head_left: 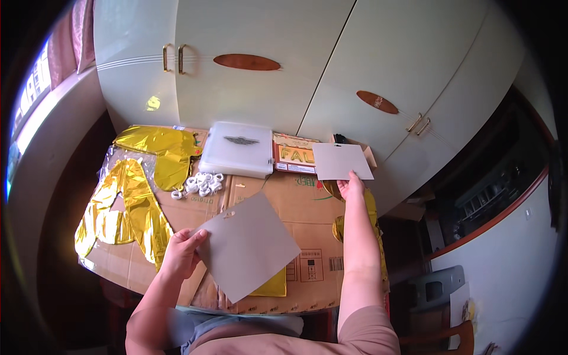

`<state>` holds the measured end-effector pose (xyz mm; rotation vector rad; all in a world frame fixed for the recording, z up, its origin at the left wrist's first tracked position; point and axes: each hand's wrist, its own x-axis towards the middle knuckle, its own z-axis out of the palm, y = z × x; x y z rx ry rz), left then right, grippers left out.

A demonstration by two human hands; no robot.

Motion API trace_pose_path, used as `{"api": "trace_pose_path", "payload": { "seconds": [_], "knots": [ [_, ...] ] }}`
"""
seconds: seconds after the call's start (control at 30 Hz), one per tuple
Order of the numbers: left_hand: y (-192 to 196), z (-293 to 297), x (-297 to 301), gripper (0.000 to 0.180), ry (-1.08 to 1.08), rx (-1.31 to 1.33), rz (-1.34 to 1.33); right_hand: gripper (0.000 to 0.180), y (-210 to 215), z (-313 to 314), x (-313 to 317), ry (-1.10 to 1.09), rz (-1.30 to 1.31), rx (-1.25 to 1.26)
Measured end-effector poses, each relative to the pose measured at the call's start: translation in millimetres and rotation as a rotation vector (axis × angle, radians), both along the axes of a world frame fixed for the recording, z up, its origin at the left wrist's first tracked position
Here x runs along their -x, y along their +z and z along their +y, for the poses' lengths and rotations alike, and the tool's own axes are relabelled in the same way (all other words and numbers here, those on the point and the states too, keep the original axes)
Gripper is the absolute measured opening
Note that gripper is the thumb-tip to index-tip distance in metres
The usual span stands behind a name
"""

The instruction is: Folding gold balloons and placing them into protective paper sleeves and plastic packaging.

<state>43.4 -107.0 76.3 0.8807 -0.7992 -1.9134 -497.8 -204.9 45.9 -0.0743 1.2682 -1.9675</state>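
Note:
My left hand (pixel 184 251) pinches the edge of a plain grey card (pixel 251 245), thumb on top, and holds it tilted above the near part of the table. My right arm stretches forward, and my right hand (pixel 351 186) grips the lower edge of a second grey card (pixel 343 161) with a small hanging slot at its top. That card partly covers a flat box (pixel 293 155) picturing gold letters. Gold foil (pixel 277 285) shows from under the left card. More gold foil (pixel 338 229) lies by my right forearm.
Flattened cardboard (pixel 248 198) covers the table. Flat gold foil balloons (pixel 133 213) lie on the left, near several small white ribbon rolls (pixel 204 184). A translucent plastic case (pixel 236 151) stands at the back, before pale cabinets (pixel 248 94). A grey chair (pixel 439 287) is at the right.

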Motion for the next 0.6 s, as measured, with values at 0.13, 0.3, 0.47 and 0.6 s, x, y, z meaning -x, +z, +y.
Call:
{"api": "trace_pose_path", "payload": {
  "seconds": [0.13, 0.3, 0.47, 0.6],
  "knots": [
    [-1.5, -4.9, 4.5, 0.022, -0.005, -0.011, 0.004, 0.03, -7.8, 24.7, 0.9, 0.023, -0.058, 0.116],
    [-6.5, -10.8, 8.6, 0.019, -0.049, -0.007, 0.039, 0.029, 9.5, 41.7, -3.1, 0.071, -0.063, 0.114],
    [-5.5, -6.0, 22.1, 0.018, -0.046, -0.025, 0.053, 0.033, 4.6, -30.2, -73.1, 0.149, 0.113, 0.039],
    [-8.2, -3.9, 16.0, 0.019, -0.01, -0.045, 0.033, 0.026, -11.3, -63.3, -117.7, 0.049, 0.188, -0.123]
  ]
}}
